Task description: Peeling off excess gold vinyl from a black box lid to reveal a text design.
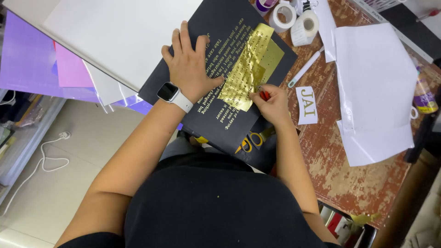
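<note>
Both forearms reach up from the dark-clothed torso to the dark card [220, 69]. On the card lies a crinkled gold foil sheet [251, 64], its long axis running diagonally from upper right to lower left. Left hand [189, 64] rests flat and spread on the card, just left of the foil, touching its edge. Right hand [272, 103] is closed around a small red tool [264, 95] at the foil's lower corner, nearer than the left. Right of the card: tape rolls [294, 20], white paper sheets [374, 92].
</note>
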